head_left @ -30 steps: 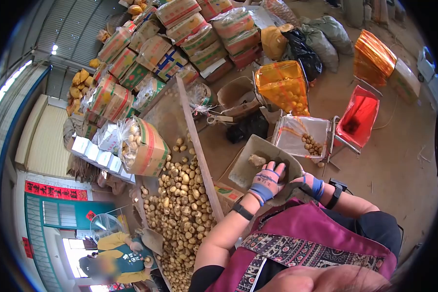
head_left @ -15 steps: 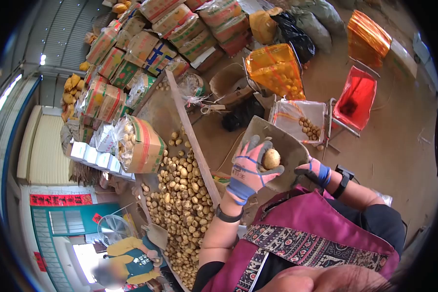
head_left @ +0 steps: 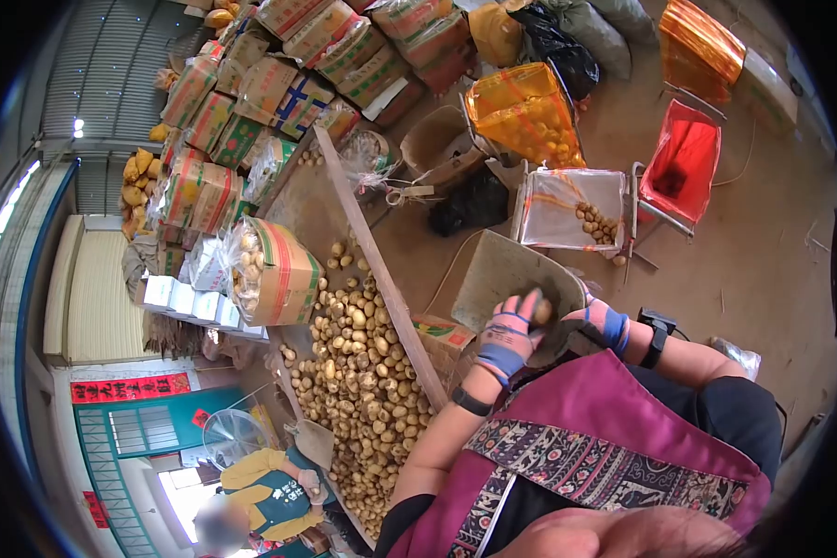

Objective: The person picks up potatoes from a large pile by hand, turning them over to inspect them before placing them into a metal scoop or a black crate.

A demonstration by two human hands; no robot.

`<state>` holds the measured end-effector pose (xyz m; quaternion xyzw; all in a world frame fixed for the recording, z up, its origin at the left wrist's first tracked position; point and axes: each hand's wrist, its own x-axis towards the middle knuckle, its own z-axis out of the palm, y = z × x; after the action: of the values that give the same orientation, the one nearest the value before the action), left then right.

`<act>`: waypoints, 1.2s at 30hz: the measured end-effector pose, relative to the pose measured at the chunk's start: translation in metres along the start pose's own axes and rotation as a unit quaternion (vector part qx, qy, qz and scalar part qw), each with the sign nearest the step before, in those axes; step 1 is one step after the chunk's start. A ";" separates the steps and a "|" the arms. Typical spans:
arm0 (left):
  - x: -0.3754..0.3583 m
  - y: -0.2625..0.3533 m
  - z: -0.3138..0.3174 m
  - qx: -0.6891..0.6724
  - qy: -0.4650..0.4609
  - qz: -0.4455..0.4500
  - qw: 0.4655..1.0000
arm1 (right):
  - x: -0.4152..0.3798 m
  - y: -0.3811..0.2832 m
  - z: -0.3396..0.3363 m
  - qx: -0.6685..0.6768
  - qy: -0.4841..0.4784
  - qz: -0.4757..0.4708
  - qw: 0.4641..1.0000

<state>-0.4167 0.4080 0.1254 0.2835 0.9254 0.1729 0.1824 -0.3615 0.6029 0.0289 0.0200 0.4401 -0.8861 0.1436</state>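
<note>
My left hand, in a pink and grey glove with a blue cuff, is inside the mouth of a grey scoop. Its fingers curl around a potato, partly shaded by the scoop's wall. At the scoop's near right edge, my right hand grips the rim, in a matching glove; part of its fingers is hidden. A large heap of potatoes lies to the left on a sorting table edged by a wooden board.
Beyond the scoop stand a clear-lined frame with several potatoes, an orange bag and a red-lined frame. Stacked cartons and an open potato box are at left. A co-worker stands at the table's lower left.
My left hand has turned over and moved down and right into the scoop with the potato. The scoop has shifted slightly, and my right hand stays at its edge.
</note>
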 end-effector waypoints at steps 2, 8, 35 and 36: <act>0.005 -0.025 -0.003 -0.084 0.045 0.008 0.995 | 0.005 0.016 -0.033 -0.413 -0.247 -0.323 0.815; 0.000 0.009 -0.086 -0.886 0.005 -0.055 0.461 | -0.007 -0.077 0.043 0.245 -0.066 0.105 0.962; 0.057 -0.045 -0.072 -0.110 0.341 0.100 0.928 | -0.026 -0.031 -0.002 -0.179 -0.025 0.036 0.983; 0.031 -0.064 -0.053 -0.126 0.333 0.049 0.933 | -0.019 -0.033 0.000 -0.182 -0.030 0.005 0.983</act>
<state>-0.4933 0.3656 0.1368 0.2294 0.8886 0.3815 -0.1104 -0.3521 0.6267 0.0576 -0.0306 0.5898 -0.7905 0.1625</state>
